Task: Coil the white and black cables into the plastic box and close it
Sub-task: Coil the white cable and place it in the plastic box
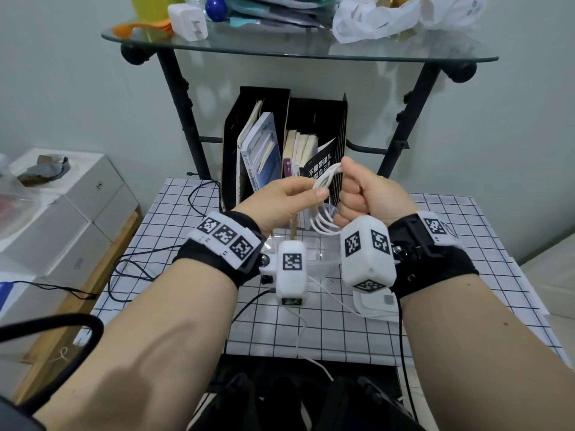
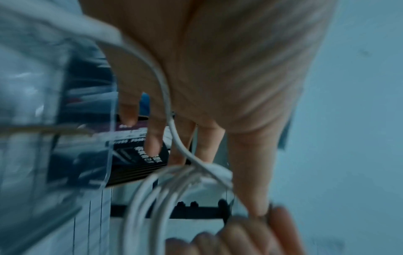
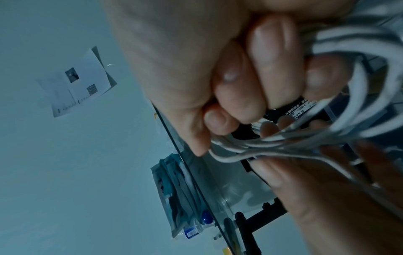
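Observation:
Both hands are raised above the checked table (image 1: pixel 174 219) with a white cable (image 1: pixel 323 220) wound in several loops between them. My right hand (image 1: pixel 351 197) is a fist gripping one side of the coil (image 3: pixel 283 143). My left hand (image 1: pixel 314 194) pinches the strands between thumb and fingers, and the cable (image 2: pixel 172 131) crosses its palm. A loose white tail hangs down over the table's front edge. The black cable (image 1: pixel 133 262) lies loose on the table's left side. The clear plastic box (image 1: pixel 320 256) sits under the hands, mostly hidden by the wrist cameras.
A black file holder (image 1: pixel 258 144) full of books stands just behind the hands. Above it a glass shelf (image 1: pixel 280 48) carries clutter. White boxes (image 1: pixel 77 197) are stacked to the left, and a white pouch (image 1: pixel 376 306) lies on the table under my right wrist.

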